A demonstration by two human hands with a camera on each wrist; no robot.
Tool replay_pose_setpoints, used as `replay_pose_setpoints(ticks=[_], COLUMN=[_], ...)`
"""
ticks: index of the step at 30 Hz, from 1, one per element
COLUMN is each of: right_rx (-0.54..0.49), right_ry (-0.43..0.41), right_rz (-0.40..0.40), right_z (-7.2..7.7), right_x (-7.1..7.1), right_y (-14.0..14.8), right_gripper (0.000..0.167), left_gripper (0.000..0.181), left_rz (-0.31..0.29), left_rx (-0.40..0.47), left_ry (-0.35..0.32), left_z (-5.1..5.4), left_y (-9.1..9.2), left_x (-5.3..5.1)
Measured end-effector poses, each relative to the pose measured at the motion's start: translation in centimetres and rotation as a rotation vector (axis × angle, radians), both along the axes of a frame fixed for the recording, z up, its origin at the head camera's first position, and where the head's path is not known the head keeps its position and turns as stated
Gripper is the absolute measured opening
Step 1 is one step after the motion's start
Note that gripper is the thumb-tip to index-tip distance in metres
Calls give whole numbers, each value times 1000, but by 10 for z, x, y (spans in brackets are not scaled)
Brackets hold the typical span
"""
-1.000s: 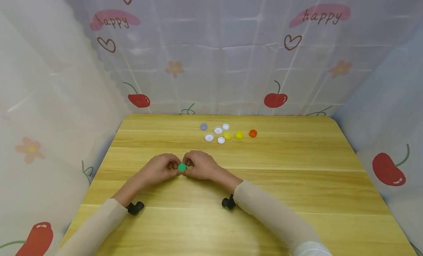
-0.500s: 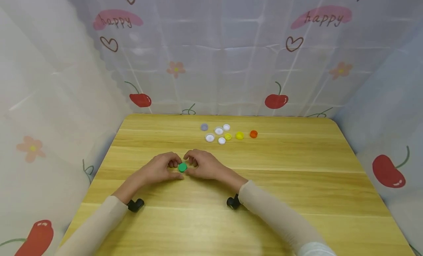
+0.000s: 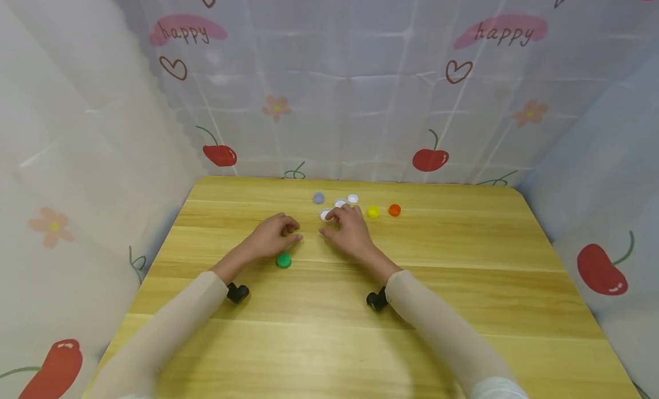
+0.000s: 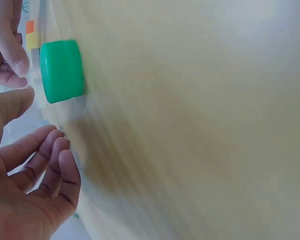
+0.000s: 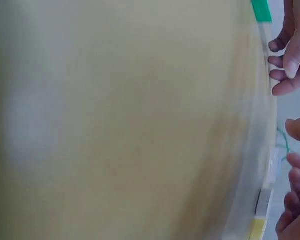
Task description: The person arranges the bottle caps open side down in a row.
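A round green cap [image 3: 284,261] lies alone on the wooden table, smooth and thick-sided in the left wrist view. Just beyond it is my left hand [image 3: 271,237], fingers loosely bent and holding nothing. My right hand [image 3: 351,232] reaches over the group of small caps, its index fingertip at the rim of a white cap with a clear edge [image 3: 325,215]; whether they touch I cannot tell. Its thumb and fingers are apart, with nothing between them. Another clear-edged white cap [image 3: 340,203] shows just past the fingers. The hand hides one white cap and most of a yellow one.
Behind and beside the right hand lie a grey-purple cap [image 3: 318,198], a small white cap [image 3: 352,198], a yellow cap [image 3: 373,212] and an orange cap [image 3: 394,210]. A printed curtain [image 3: 340,101] hangs along the table's back edge and both sides.
Both hands have let go of the green cap, which stays on the table. My right hand has moved right and away to the other caps; my left has moved a little forward.
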State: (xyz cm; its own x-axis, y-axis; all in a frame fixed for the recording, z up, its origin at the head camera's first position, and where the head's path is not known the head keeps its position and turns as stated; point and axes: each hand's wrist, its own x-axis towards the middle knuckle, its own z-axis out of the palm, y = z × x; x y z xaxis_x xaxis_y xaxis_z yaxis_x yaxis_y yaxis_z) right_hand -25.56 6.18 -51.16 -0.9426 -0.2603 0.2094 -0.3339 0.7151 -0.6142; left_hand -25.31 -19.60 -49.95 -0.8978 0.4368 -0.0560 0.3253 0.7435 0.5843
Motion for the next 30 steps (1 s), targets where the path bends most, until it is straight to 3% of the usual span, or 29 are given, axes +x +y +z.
replay_pose_setpoints(ticks=[6, 13, 25, 30], right_rx=[42, 121, 178, 173], right_ry=[-20, -39, -51, -59], right_rz=[-113, -123, -101, -89], right_z=[2, 1, -6, -7], right_x=[-14, -21, -24, -26], right_y=[7, 9, 5, 4], right_gripper=[42, 42, 37, 36], left_gripper=[39, 42, 32, 29], left_rz=[14, 39, 87, 124], left_rx=[106, 123, 71, 65], left_ry=[-68, -75, -18, -44], left_z=[0, 1, -2, 0], left_y=[27, 48, 61, 62], left_x=[-24, -42, -48, -47])
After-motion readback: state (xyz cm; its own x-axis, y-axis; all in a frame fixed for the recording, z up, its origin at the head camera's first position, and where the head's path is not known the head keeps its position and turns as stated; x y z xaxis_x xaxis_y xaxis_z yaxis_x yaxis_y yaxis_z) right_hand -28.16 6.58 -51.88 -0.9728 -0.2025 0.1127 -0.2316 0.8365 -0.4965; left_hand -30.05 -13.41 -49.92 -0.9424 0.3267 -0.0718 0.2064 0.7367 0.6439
